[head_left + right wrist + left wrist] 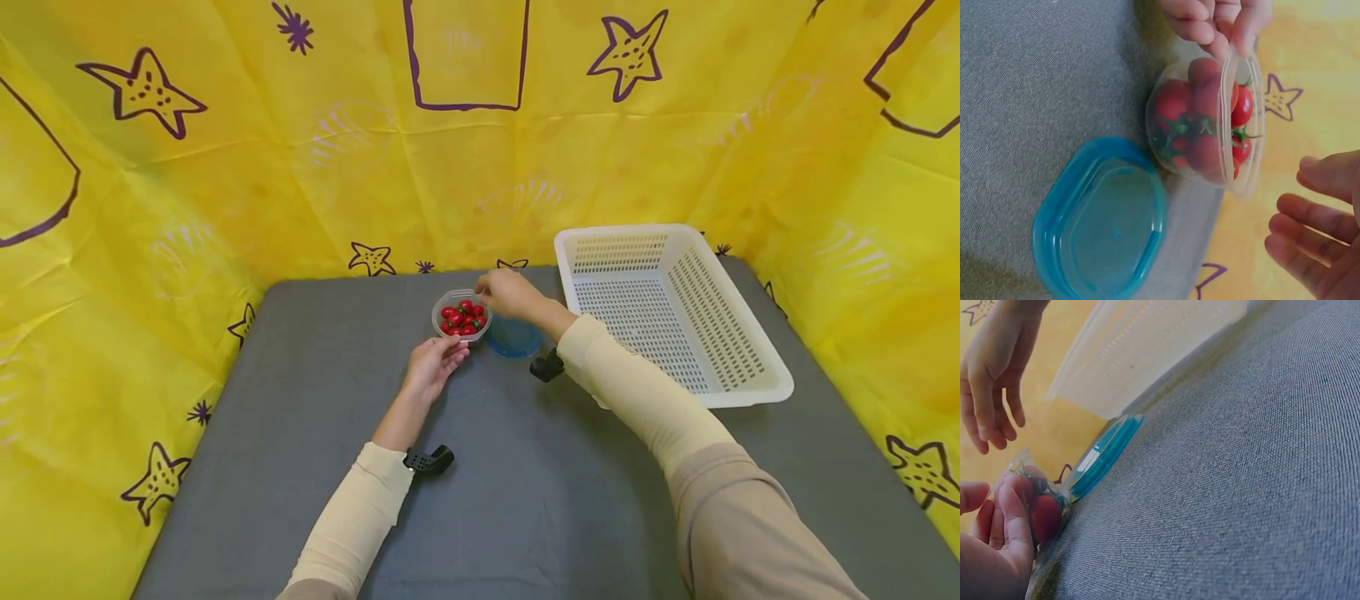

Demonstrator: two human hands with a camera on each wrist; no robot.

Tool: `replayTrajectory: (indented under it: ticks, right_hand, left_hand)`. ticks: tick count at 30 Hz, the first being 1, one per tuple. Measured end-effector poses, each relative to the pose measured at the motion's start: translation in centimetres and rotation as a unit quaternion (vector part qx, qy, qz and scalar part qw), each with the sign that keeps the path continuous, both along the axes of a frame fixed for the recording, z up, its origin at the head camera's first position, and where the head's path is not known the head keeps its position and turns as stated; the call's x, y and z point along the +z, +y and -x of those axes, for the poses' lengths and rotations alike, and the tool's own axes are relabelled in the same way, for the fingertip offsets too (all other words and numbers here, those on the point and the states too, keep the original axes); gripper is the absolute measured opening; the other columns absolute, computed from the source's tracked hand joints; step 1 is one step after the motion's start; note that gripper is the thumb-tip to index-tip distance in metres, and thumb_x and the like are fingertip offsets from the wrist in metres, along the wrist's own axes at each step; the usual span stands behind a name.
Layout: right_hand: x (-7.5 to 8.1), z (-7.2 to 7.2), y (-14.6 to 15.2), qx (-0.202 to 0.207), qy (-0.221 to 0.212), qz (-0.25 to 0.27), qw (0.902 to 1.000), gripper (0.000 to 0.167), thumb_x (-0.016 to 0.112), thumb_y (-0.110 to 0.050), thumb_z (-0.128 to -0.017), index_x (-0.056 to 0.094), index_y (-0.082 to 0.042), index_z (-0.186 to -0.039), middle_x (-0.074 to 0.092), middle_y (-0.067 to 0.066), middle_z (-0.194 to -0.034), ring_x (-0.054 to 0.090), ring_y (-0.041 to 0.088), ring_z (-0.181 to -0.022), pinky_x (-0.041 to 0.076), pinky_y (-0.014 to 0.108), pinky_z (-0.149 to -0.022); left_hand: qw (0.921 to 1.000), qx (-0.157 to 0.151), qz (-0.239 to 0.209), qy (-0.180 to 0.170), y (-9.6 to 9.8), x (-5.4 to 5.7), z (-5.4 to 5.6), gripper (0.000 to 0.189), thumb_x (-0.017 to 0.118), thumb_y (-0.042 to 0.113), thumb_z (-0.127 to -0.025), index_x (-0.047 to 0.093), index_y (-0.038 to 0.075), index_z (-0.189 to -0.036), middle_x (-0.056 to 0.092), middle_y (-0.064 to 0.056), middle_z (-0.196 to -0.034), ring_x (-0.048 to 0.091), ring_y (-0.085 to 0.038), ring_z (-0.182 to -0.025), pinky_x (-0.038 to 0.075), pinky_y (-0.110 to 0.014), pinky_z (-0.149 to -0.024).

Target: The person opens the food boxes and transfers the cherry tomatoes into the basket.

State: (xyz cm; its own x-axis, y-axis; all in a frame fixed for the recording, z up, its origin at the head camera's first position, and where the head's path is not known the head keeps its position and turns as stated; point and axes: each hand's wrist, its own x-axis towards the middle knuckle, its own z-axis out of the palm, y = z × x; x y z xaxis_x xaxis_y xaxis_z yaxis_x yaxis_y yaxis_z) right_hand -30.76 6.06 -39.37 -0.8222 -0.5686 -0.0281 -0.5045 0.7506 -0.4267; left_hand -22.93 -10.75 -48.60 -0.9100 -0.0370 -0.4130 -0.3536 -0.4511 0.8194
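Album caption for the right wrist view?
Left hand holds a clear tub of red tomatoes beside a blue lid.

The left arm [356,508] slants in from the near left of the container [1227,125], bringing the left hand [433,367] to its near edge, where the thumb and fingers [1192,29] pinch the rim. The left wrist [401,423] lies nearer the person than the container. The right arm [652,400] reaches in from the container's near right, the right wrist [555,318] to its right. The right hand [513,296] hovers beside the container's far right rim, apart from it, holding nothing, its fingers gently bent and the thumb set apart from them.
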Motion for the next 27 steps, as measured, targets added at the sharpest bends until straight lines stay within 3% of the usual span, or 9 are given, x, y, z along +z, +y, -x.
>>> replayTrajectory:
  ticks: [15, 27]
  right_hand:
    - [-0.8, 0.0, -1.9, 0.029, 0.007, 0.000, 0.9995, 0.026, 0.061, -0.013, -0.095, 0.067, -0.001, -0.117, 0.067, 0.014, -0.116, 0.063, 0.029, -0.110, 0.051, 0.040, -0.098]
    - [-1.5, -0.3, -3.4, 0.070, 0.018, -0.029, 0.9970, 0.023, 0.063, -0.012, -0.093, 0.069, -0.002, -0.113, 0.065, 0.014, -0.107, 0.060, 0.026, -0.096, 0.053, 0.036, -0.088]
  left_hand:
    - [0.9999, 0.003, -0.013, 0.004, -0.3, 0.0, -0.2, 0.010, 0.056, 0.009, -0.098, 0.060, 0.007, -0.088, 0.070, 0.001, -0.071, 0.068, -0.010, -0.066, 0.057, -0.019, -0.067]
    - [0.9999, 0.009, -0.008, 0.004, -0.5, 0.2, -0.2, 0.011, 0.056, 0.008, -0.097, 0.059, 0.006, -0.087, 0.070, 0.001, -0.070, 0.068, -0.009, -0.065, 0.056, -0.018, -0.066]
